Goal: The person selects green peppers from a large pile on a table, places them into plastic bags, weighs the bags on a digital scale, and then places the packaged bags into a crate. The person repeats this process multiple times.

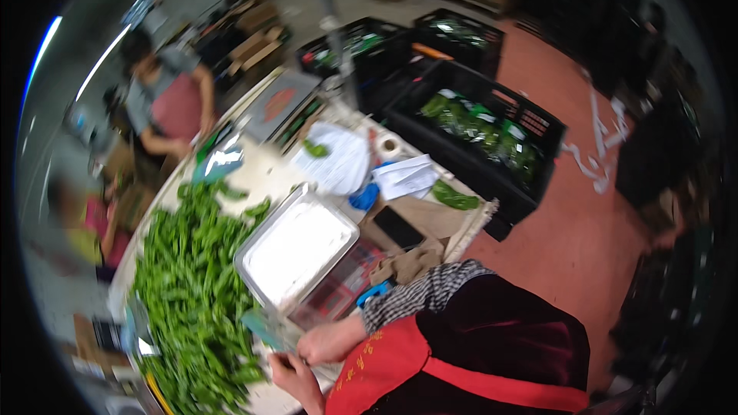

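My right hand point(328, 342), below a black-and-white checked sleeve, pinches a clear plastic bag point(266, 328) with a teal-green printed part. My left hand point(295, 379) meets it at the bag's near edge, fingers curled on the film. Blur hides the exact grip, and I cannot tell what the bag contains. Just beyond my hands spreads a large pile of long green peppers point(199, 288) on the pale table. A shallow pan point(297, 248), glaring white under the light, rests over what looks like a weighing scale point(340, 279) with a red panel.
Near my right arm lie a dark phone point(398, 227), a brown cloth point(409, 266) and a blue-handled tool point(373, 294). Papers point(406, 177) and a paper roll point(388, 146) sit farther off. Black crates point(461, 144) of bagged greens flank the table. Another person point(173, 92) works at the far edge.
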Demonstrator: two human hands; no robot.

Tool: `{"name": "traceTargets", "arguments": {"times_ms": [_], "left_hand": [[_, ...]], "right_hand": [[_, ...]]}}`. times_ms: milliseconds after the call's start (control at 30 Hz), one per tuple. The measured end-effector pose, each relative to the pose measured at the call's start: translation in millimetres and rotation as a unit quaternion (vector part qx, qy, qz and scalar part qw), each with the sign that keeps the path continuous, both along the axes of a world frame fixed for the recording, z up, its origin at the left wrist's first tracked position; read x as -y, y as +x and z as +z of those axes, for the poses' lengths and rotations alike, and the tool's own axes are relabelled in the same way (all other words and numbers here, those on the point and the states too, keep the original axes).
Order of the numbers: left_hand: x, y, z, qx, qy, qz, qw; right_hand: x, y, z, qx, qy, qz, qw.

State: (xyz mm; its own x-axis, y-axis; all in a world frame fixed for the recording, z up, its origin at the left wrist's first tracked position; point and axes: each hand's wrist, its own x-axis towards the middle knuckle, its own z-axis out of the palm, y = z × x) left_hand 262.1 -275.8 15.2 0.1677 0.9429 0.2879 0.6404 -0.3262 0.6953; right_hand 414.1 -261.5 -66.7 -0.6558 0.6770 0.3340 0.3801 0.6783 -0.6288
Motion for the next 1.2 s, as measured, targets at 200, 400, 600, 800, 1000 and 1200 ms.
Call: {"name": "traceTargets", "arguments": {"times_ms": [200,400,600,800,1000,1200], "left_hand": [[12,54,75,-0.084,0.065,-0.016,0.994],[5,67,86,-0.115,0.134,-0.006,0.984],[-16,28,48,0.076,-0.044,-0.02,0.996],[-23,-13,27,0.45,-0.273,0.112,0.843],[-12,-23,35,0.59,-0.193,0.099,0.777],[52,-25,49,0.184,0.12,0.244,0.944]], "right_hand": [[-10,7,-50,0.085,-0.036,-0.089,0.992],[9,44,-22,-0.103,-0.14,-0.19,0.966],[4,56,-19,0.096,0.052,-0.264,0.958],[-10,-2,-74,0.094,0.031,-0.088,0.991],[9,11,-1,-0.103,-0.165,-0.028,0.981],[8,-7,55,-0.197,-0.513,0.096,0.83]]}}
